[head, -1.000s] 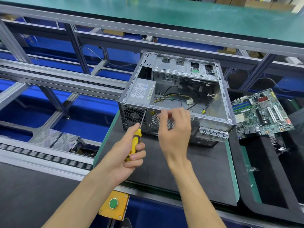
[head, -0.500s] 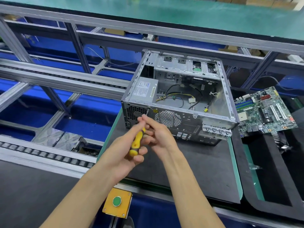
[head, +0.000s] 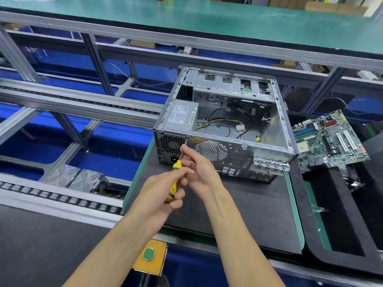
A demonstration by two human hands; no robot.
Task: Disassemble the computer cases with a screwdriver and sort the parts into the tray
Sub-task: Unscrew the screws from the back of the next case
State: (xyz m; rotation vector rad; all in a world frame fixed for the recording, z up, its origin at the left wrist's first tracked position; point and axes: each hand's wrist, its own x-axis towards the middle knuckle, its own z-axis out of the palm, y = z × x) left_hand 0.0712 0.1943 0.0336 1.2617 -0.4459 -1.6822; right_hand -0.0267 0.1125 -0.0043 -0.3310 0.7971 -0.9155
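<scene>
The computer case (head: 226,129) lies on its side on the dark mat (head: 238,214) of the counter, open face up, its long axis running from near left toward far right. Its perforated rear panel faces the person, with the power supply (head: 181,117) in the near-left corner and loose cables (head: 226,125) on the case floor.

The left hand (head: 159,193) wraps its fingers round the yellow handle of the screwdriver (head: 176,172), a full closed grip on the tool. The screwdriver's long axis tilts up and away from the person, slightly to the right, handle low and near, metal shaft rising to a tip at the top edge of the rear panel just right of the power supply's fan grille. Whether the tip sits in a screw head cannot be told.

The right hand (head: 199,170) is just beside the left, its fingertips pinching the thin shaft partway up, a narrow grip on the screwdriver.

To the right of the case a green motherboard (head: 329,139) rests tilted on the edge of a black tray (head: 352,224), just beside the case's far-right corner. A yellow box with 1 green button (head: 148,254) hangs at the counter's near edge below the forearms. Roller rails (head: 51,195) run off to the left.
</scene>
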